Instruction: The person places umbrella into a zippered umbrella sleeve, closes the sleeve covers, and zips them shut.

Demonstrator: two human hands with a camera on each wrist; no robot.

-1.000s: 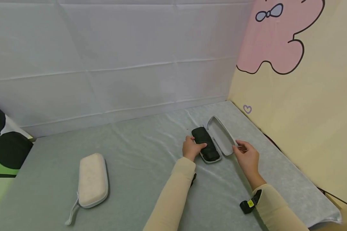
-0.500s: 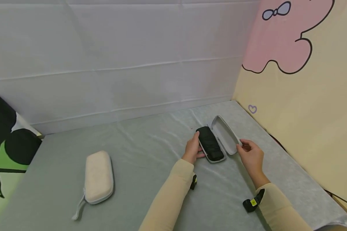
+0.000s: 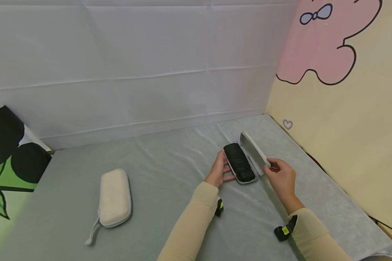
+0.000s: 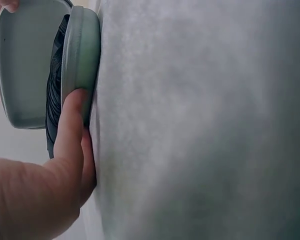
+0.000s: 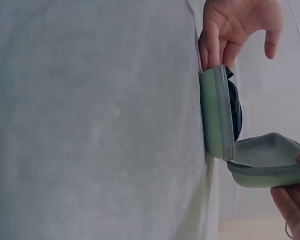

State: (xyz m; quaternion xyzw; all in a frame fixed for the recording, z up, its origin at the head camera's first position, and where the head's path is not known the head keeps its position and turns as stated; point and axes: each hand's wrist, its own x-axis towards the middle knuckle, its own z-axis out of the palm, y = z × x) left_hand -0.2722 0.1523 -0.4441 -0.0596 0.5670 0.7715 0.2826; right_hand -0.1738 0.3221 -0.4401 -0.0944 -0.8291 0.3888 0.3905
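A pale zip case stands unfolded on the cloth in the head view, its lower half (image 3: 247, 182) filled by a black folded bundle of pleated fabric (image 3: 239, 163). Along the case's left side lies my left hand (image 3: 217, 171), its extended fingers touching the outer wall (image 4: 83, 57), with the thumb raised away in the right wrist view. My right hand (image 3: 282, 180) pinches the rim of the lid (image 3: 255, 154) between thumb and fingers. That lid stands tilted up on the right of the lower half, its hollow inside (image 5: 265, 150) facing the bundle.
A second case (image 3: 115, 198), cream and zipped closed with a wrist strap (image 3: 93, 232), lies to the left on the grey cloth (image 3: 163, 174). A white sheet (image 3: 134, 65) hangs behind, and a yellow printed wall (image 3: 362, 145) borders the table on the right.
My left hand has slid from over the black bundle, where its thumb pressed, to the case's left side. My right hand has tipped the lid further upright toward the bundle.
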